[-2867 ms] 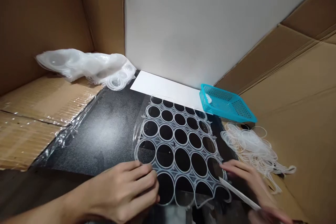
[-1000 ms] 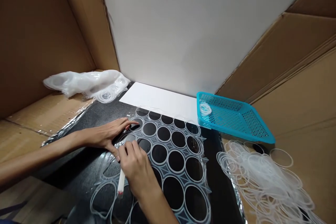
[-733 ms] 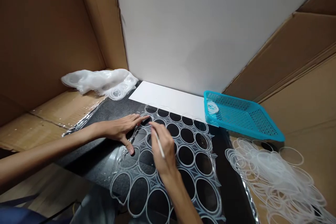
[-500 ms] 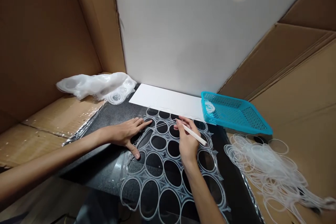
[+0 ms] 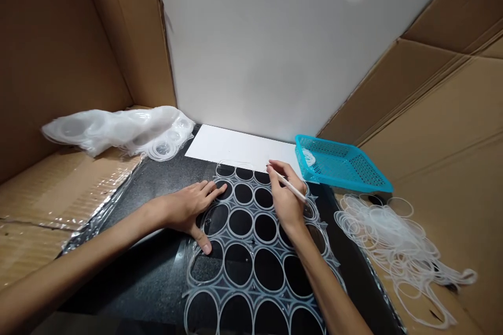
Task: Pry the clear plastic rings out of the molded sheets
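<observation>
A translucent sheet of joined round rings [image 5: 253,243] lies flat on the black table. My left hand [image 5: 196,208] rests on the sheet's left edge, palm down, with thumb and fingers spread. Between the thumb and fingers of my right hand [image 5: 287,193] is a slim white pen-like tool [image 5: 290,187], its shaft slanting down to the right. The tool's tip points toward the far rows of rings; whether it touches the sheet I cannot tell. My right forearm covers part of the sheet's right side.
A white strip [image 5: 236,142] lies behind the sheet. The blue mesh basket [image 5: 346,165], at back right, holds a few pale rings [image 5: 308,157]. Loose rings [image 5: 396,241] are heaped on the right; plastic-wrapped rings [image 5: 118,128] lie at left. Cardboard walls [image 5: 432,89] stand around.
My right hand with the pen-like tool has lifted slightly away from the rings toward the white strip. A thin strand at its tip no longer shows. The view has shifted a little.
</observation>
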`<state>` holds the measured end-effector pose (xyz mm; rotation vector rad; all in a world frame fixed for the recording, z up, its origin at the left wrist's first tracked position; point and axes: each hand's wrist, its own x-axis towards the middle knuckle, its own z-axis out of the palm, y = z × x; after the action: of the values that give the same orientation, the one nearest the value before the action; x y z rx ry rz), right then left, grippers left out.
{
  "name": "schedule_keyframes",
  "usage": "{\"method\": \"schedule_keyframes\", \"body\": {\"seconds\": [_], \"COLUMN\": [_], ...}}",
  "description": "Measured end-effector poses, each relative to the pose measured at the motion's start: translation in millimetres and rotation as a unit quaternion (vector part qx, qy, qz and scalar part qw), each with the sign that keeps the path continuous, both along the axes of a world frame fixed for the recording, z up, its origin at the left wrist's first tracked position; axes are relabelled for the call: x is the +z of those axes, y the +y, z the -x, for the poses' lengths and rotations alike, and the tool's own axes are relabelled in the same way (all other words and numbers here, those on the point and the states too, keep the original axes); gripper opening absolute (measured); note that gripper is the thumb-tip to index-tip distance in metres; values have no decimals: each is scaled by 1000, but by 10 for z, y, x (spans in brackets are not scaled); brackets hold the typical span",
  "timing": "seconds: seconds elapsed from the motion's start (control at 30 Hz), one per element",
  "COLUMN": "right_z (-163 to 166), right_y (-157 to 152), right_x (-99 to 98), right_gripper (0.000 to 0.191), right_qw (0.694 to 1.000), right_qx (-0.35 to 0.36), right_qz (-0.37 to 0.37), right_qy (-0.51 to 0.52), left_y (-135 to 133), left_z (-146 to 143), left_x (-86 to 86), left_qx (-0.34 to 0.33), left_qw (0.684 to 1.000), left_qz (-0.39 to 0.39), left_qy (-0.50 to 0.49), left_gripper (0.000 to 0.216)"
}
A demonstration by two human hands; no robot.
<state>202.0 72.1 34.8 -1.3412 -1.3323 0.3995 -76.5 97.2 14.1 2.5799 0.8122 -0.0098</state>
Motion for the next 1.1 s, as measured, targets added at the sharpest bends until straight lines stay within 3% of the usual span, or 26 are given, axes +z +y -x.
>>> {"method": "schedule_keyframes", "body": {"seconds": [0.07, 0.13, 0.23, 0.3, 0.37, 0.5, 0.57, 0.63, 0.73, 0.93, 1.0, 1.1], "right_z": [-40, -41, 36, 112, 174, 191, 152, 103, 42, 36, 56, 75], "right_y": [-65, -160, -288, -328, -330, -289, -278, -275, -279, -298, -306, -316], "right_x": [52, 99, 117, 81, 22, -64, -69, -59, -45, -42, -35, -23], "right_gripper": [25, 23, 24, 24, 23, 21, 20, 21, 21, 18, 18, 16], "right_qw": [999, 991, 947, 918, 903, 901, 907, 913, 923, 926, 917, 903], "right_qx": [33, 113, 244, 285, 296, 281, 270, 257, 241, 240, 241, 250], "right_qz": [16, 63, 159, 199, 217, 207, 203, 208, 208, 201, 202, 209], "right_qy": [6, 41, 134, 189, 224, 258, 253, 240, 217, 212, 244, 280], "left_y": [-4, -22, -67, -92, -104, -119, -136, -157, -180, -186, -199, -234], "left_z": [13, 20, -17, -85, -175, -320, -344, -345, -331, -332, -356, -396], "left_x": [14, 38, 86, 108, 110, 68, 56, 62, 91, 101, 99, 108], "left_qx": [2, 21, 93, 124, 114, 100, 113, 118, 125, 162, 172, 157], "left_qw": [1000, 998, 982, 956, 910, 737, 690, 683, 701, 807, 788, 685], "left_qz": [10, 23, 65, 123, 234, 520, 571, 575, 549, 387, 404, 532], "left_qy": [-21, -57, -151, -236, -321, -420, -430, -434, -437, -416, -433, -473], "left_gripper": [138, 133, 114, 91, 65, 70, 62, 50, 37, 23, 22, 24]}}
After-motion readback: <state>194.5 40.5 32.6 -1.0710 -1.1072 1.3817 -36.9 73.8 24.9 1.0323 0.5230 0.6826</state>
